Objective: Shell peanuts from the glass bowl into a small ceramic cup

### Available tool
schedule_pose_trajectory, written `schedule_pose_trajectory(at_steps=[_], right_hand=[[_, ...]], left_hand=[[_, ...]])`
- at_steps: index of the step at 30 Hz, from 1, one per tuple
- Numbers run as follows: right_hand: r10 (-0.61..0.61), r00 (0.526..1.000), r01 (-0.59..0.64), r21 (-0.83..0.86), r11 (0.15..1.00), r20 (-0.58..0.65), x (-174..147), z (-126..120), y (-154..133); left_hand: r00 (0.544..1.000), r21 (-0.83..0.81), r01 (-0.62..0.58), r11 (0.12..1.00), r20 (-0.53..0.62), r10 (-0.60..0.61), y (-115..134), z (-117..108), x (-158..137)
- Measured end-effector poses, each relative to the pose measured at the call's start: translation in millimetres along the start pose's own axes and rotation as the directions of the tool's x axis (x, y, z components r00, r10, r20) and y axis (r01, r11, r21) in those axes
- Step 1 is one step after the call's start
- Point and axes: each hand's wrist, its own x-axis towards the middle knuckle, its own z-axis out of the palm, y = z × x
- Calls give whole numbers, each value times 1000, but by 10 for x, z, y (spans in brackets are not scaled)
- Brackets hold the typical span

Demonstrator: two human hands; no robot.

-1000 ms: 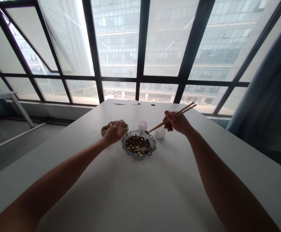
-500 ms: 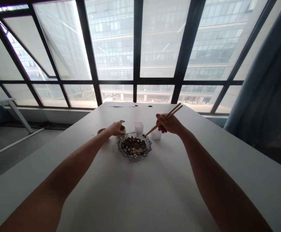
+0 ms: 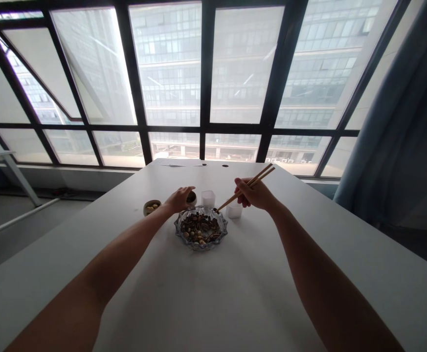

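My left hand (image 3: 178, 199) is closed around the side of a small round cup (image 3: 192, 198) with a dark inside, standing behind the glass bowl. My right hand (image 3: 256, 192) grips a pair of wooden chopsticks (image 3: 231, 198), slanting down to the left. Their tips are at the far right rim of the scalloped glass bowl (image 3: 218, 238), beside a small dark piece (image 3: 216, 210); whether they pinch it I cannot tell. Inside the bowl lies a mix of dark seeds (image 3: 198, 222) and several pale, rounded nuts (image 3: 186, 234).
A small bowl (image 3: 152, 207) with pale pieces stands left of my left hand. Two whitish plastic cups, one behind the glass bowl (image 3: 208, 198) and one below my right hand (image 3: 234, 210), stand on the white table (image 3: 198, 298). Windows rise beyond; a blue curtain (image 3: 378, 127) hangs right.
My left hand's fingers have drawn in around the small cup. The small bowl on the left shows more of its contents. The chopstick tips stay near the bowl's rim; the view has shifted slightly.
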Motion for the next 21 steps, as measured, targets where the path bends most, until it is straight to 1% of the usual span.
schedule_pose_trajectory(at_steps=[3, 5, 7, 9, 11, 13, 15, 16, 18, 20, 21], right_hand=[[-3, 1000, 3, 3, 1000, -8, -4, 1, 0], [-10, 1000, 10, 8, 1000, -11, -4, 0, 2], [-13, 1000, 13, 2, 1000, -13, -2, -18, 5], [-14, 1000, 13, -22, 1000, -17, -3, -69, 0], [-22, 999, 19, -66, 998, -41, -15, -157, -26], [-38, 994, 25, -125, 992, -104, -45, -270, -80], [-49, 981, 13, -191, 982, -187, -87, -381, -157], [-52, 973, 1, -223, 975, -224, -109, -429, -197], [-63, 960, -16, -275, 961, -274, -148, -498, -266], [-76, 954, -13, -295, 955, -290, -175, -534, -307], [-82, 955, -5, -293, 956, -286, -183, -543, -316]], left_hand=[[993, -76, 96, 992, 74, -91, -71, 17, 65], [981, -103, 163, 981, 125, -150, -115, -13, 122], [961, -95, 224, 970, 184, -205, -121, -68, 213], [945, -73, 262, 962, 221, -241, -53, -121, 339], [953, -68, 246, 967, 201, -228, 109, -138, 483], [972, -105, 168, 980, 181, -147, 354, -100, 612], [975, -154, 81, 985, 218, -46, 644, -13, 708], [969, -151, 47, 987, 246, -9, 788, 43, 744], [949, -105, 15, 994, 314, 19, 1045, 162, 796], [931, -71, -10, 997, 364, 35, 1235, 273, 832], [927, -73, -24, 997, 371, 50, 1303, 321, 844]])
